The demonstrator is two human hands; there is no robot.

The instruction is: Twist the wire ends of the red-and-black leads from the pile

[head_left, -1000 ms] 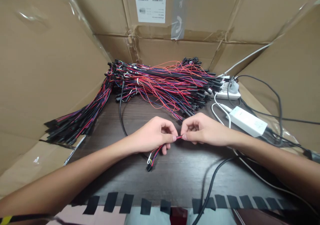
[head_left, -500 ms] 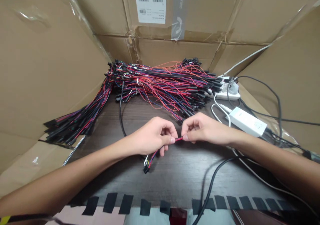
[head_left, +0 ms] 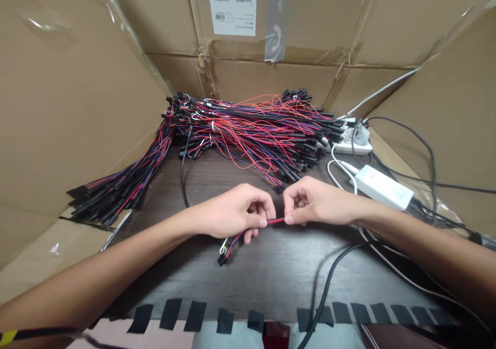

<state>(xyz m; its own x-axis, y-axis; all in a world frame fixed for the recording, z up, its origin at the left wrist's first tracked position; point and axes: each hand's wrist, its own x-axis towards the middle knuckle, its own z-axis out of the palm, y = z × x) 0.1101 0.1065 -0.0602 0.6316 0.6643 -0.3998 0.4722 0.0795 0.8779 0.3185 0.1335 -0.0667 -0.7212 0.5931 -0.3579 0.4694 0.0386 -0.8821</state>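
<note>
Between my two hands runs a short stretch of a wire harness point(head_left: 276, 220), red and dark wires side by side. My left hand point(head_left: 248, 213) pinches it between thumb and forefinger. From under that hand the harness continues down to a black connector point(head_left: 222, 259), with a white loop and a bit of yellow beside it. My right hand point(head_left: 304, 204) pinches the harness at the other side, fingers curled; its far end is hidden in that hand. Both hands hover low over the dark tabletop point(head_left: 256, 276).
Behind my hands lies a big pile of wire harnesses point(head_left: 248, 127); another bundle point(head_left: 116, 189) spreads at the left. A white power adapter point(head_left: 383, 186) and power strip point(head_left: 352, 145) sit at right. A black cable point(head_left: 329, 282) crosses the front edge. Cardboard walls point(head_left: 310, 39) surround the table.
My hands have drawn slightly apart, so more of the red and dark wire shows between them. The connector end has shifted a little left and up.
</note>
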